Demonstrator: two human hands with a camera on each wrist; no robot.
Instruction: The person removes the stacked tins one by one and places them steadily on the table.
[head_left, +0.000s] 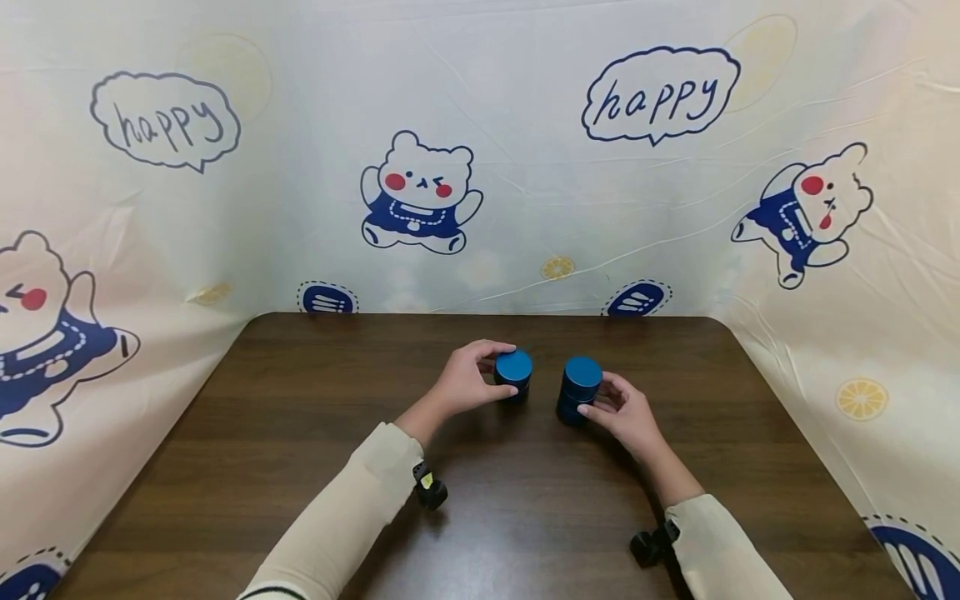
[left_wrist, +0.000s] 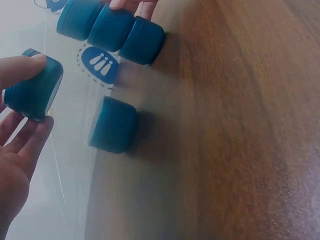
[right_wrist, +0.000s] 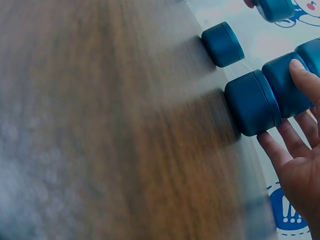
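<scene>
My left hand (head_left: 467,382) grips a small round blue tin (left_wrist: 37,87) between thumb and fingers, off the table. Beneath it, with a gap, a single blue tin (left_wrist: 115,125) stands on the table; the head view largely hides this lower one. To the right rises a stack of three matching tins, with its bottom tin (right_wrist: 252,104), middle tin (right_wrist: 286,85) and top tin (head_left: 582,372) one above another. My right hand (head_left: 626,418) holds this stack from the right side, thumb across the middle tin and fingers behind.
Both tins and stack are toward the far part of the dark wooden table (head_left: 525,517). Behind the table's back edge hangs a pale cloth (head_left: 517,100) printed with bears. A small black camera (head_left: 430,487) is strapped at the left wrist, another camera (head_left: 651,546) at the right.
</scene>
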